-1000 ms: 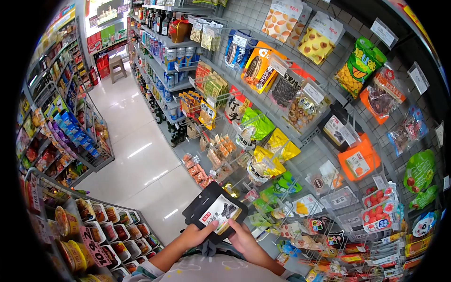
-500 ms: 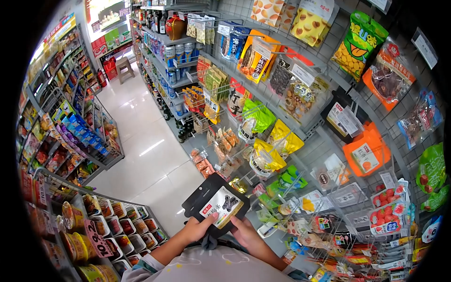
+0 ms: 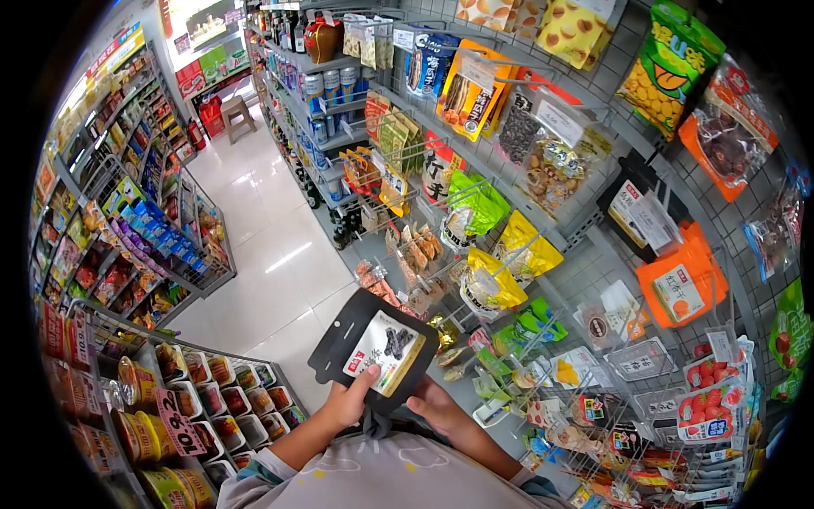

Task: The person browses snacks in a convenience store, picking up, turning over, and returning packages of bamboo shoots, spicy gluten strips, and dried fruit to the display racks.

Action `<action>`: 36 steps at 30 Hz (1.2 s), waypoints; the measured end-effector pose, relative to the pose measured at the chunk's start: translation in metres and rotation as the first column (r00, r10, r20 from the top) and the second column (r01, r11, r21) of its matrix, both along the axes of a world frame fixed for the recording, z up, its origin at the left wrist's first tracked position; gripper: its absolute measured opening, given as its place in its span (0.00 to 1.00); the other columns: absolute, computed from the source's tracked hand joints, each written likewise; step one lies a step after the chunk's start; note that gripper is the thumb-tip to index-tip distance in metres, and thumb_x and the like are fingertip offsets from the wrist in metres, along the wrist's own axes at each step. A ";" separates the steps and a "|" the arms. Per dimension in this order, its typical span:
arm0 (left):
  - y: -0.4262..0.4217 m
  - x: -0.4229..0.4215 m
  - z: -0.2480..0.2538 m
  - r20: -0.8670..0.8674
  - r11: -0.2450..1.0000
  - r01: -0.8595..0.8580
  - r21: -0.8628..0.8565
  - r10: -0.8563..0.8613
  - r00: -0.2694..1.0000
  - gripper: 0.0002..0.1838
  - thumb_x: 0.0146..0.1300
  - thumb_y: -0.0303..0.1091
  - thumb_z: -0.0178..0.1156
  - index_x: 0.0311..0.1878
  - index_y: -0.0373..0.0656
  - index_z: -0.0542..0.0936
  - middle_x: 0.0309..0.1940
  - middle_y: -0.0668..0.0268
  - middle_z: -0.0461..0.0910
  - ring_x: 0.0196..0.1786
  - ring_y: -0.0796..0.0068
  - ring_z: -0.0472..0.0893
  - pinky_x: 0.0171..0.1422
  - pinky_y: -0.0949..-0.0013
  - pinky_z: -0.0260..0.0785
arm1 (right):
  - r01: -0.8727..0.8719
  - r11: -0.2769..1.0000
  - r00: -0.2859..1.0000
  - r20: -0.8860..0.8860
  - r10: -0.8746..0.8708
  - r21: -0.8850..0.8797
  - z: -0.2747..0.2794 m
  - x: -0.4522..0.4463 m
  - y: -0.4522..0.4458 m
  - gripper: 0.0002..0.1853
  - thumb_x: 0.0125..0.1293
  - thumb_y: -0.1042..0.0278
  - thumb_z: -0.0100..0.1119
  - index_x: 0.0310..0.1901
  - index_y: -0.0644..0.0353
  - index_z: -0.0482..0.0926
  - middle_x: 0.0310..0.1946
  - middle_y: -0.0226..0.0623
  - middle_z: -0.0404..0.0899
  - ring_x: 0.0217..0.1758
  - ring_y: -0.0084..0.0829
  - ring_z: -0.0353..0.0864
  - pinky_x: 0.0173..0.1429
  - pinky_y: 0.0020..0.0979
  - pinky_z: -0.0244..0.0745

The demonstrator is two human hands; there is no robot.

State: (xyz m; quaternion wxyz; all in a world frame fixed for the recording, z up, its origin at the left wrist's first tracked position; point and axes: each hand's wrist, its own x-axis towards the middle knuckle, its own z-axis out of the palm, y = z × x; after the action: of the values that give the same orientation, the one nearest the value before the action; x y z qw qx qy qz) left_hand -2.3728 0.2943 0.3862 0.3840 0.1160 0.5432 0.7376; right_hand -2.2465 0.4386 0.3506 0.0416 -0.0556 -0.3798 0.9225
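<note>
A black snack pouch (image 3: 329,335) is held in front of my body, its white label with dark dried pieces facing up. My left hand (image 3: 349,402) grips its lower left side, thumb lying on the label. At the lower right edge is my right hand (image 3: 437,409), its thumb by the pouch's edge and its other fingers partly hidden behind it. A similar black pouch (image 3: 632,208) hangs on the rack to the right, beside an orange pouch (image 3: 681,284).
Hanging snack bags, such as a yellow bag (image 3: 492,284), fill the wire rack on my right. Instant noodle tubs (image 3: 140,437) and a pink price sign (image 3: 180,422) stand at lower left. A tiled aisle (image 3: 271,246) leads to a stool (image 3: 237,119).
The pouch has shifted slightly left and up in the view and turned a little. My right thumb has slid off the label to the pouch's edge. The shelves appear shifted right.
</note>
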 end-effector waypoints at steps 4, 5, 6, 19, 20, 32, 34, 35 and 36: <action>0.007 -0.034 0.003 -0.005 0.998 -0.014 0.058 0.015 1.000 0.20 0.73 0.36 0.55 0.62 0.34 0.74 0.53 0.61 0.81 0.53 0.72 0.80 0.58 0.67 0.74 | -0.107 0.990 0.994 0.010 0.107 0.090 0.000 -0.031 0.006 0.35 0.68 0.68 0.66 0.72 0.62 0.60 0.67 0.38 0.67 0.68 0.31 0.69 0.70 0.37 0.67; 0.009 -0.047 0.006 0.000 0.998 -0.003 0.064 0.003 1.000 0.20 0.73 0.37 0.55 0.62 0.34 0.74 0.53 0.61 0.81 0.53 0.72 0.80 0.58 0.67 0.74 | -0.149 0.982 0.989 0.037 0.146 0.114 0.000 -0.042 0.007 0.36 0.67 0.66 0.67 0.72 0.62 0.60 0.67 0.39 0.67 0.68 0.32 0.70 0.70 0.37 0.67; 0.011 -0.062 0.005 0.003 0.997 0.003 0.077 -0.003 1.000 0.20 0.73 0.37 0.55 0.62 0.34 0.74 0.53 0.61 0.81 0.53 0.72 0.80 0.58 0.67 0.74 | -0.143 0.982 0.989 0.042 0.139 0.126 -0.001 -0.054 0.006 0.36 0.67 0.66 0.67 0.72 0.62 0.60 0.67 0.39 0.67 0.68 0.32 0.70 0.70 0.37 0.67; 0.004 -0.275 0.014 -0.079 0.972 0.057 0.226 -0.040 0.996 0.20 0.75 0.39 0.54 0.62 0.34 0.74 0.52 0.61 0.81 0.52 0.76 0.78 0.57 0.69 0.72 | -0.041 0.627 0.999 0.047 0.007 0.778 0.025 -0.259 -0.045 0.48 0.62 0.62 0.73 0.74 0.67 0.49 0.67 0.48 0.62 0.72 0.37 0.66 0.73 0.38 0.64; 0.001 -0.286 0.011 -0.065 0.971 0.049 0.233 -0.035 0.997 0.20 0.75 0.39 0.54 0.62 0.34 0.74 0.52 0.61 0.81 0.52 0.76 0.78 0.57 0.69 0.72 | -0.009 0.672 0.997 0.055 -0.048 0.741 0.018 -0.270 -0.050 0.46 0.63 0.64 0.71 0.73 0.67 0.50 0.67 0.48 0.62 0.72 0.38 0.66 0.73 0.38 0.64; 0.003 -0.399 -0.028 -0.063 0.883 0.469 -0.018 -0.469 0.881 0.22 0.77 0.44 0.54 0.62 0.35 0.76 0.53 0.61 0.82 0.53 0.74 0.79 0.59 0.68 0.72 | 0.644 0.764 0.685 0.413 -0.601 0.043 -0.036 -0.313 -0.055 0.33 0.52 0.79 0.44 0.65 0.67 0.69 0.56 0.46 0.77 0.59 0.40 0.77 0.66 0.37 0.70; 0.010 -0.406 -0.037 0.005 0.809 0.586 -0.036 -0.586 0.810 0.21 0.74 0.41 0.58 0.63 0.37 0.76 0.53 0.62 0.83 0.54 0.75 0.79 0.59 0.68 0.73 | 0.779 0.626 0.575 0.366 -0.732 0.029 -0.033 -0.298 -0.048 0.31 0.51 0.78 0.44 0.61 0.69 0.71 0.56 0.46 0.78 0.58 0.42 0.78 0.67 0.38 0.69; 0.016 -0.407 -0.041 0.023 0.784 0.620 -0.036 -0.619 0.785 0.21 0.74 0.41 0.58 0.63 0.37 0.76 0.53 0.62 0.83 0.54 0.75 0.79 0.59 0.68 0.73 | 0.828 0.557 0.497 0.373 -0.784 0.068 -0.038 -0.287 -0.044 0.30 0.52 0.77 0.44 0.61 0.68 0.71 0.54 0.45 0.79 0.58 0.39 0.79 0.65 0.36 0.71; 0.023 -0.407 -0.045 0.045 0.736 0.676 0.043 -0.677 0.735 0.21 0.73 0.40 0.60 0.62 0.37 0.76 0.54 0.62 0.82 0.55 0.74 0.79 0.61 0.68 0.72 | 0.871 0.483 0.417 0.390 -0.821 0.087 -0.038 -0.273 -0.043 0.26 0.53 0.76 0.43 0.57 0.66 0.73 0.50 0.42 0.79 0.54 0.37 0.79 0.61 0.35 0.72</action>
State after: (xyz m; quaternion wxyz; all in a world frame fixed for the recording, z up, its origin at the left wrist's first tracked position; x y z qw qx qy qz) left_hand -2.7802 0.3177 0.3410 0.6396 0.2887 0.4439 0.5572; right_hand -2.5200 0.3953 0.3124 0.4230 -0.4193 -0.2394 0.7668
